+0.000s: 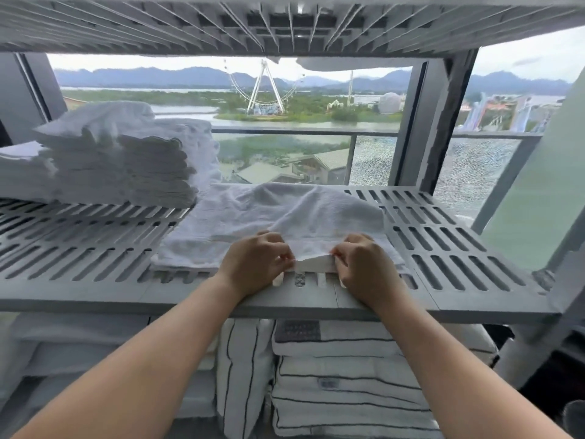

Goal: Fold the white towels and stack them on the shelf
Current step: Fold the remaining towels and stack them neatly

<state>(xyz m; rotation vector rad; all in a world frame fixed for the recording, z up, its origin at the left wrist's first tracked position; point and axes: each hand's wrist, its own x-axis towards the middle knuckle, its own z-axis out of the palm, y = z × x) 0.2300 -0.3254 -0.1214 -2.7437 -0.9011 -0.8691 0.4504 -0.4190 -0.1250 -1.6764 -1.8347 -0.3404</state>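
From my head camera, my left hand [254, 264] and right hand [364, 267] sit close together, each pinching the near edge of the white towel [285, 213] between curled fingers. That towel lies rumpled on the grey slatted shelf [449, 248], at its middle. A stack of folded white towels [120, 160] stands to the left on the same shelf. Below, striped towels [342, 375] fill the lower level.
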